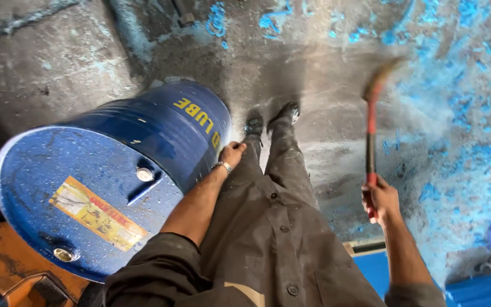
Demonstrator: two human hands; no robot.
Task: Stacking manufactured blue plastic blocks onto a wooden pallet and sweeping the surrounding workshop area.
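I stand on a grey concrete floor, looking down at my dark overalls and black shoes [271, 118]. My right hand [379, 197] is closed around the red handle of a broom [371, 122], whose blurred brush head points away from me over the floor. My left hand [232, 153], with a metal band on the wrist, hangs loosely curled beside my left leg and close to the side of a blue steel drum [160, 131]. It holds nothing. The drum leans tilted at my left, its flat top with two bungs and a yellow label facing up.
Blue flakes and dust [456, 113] cover the floor to the right and at the back. An orange metal object [7, 273] sits at the bottom left under the drum. Blue items [484, 290] lie at the bottom right.
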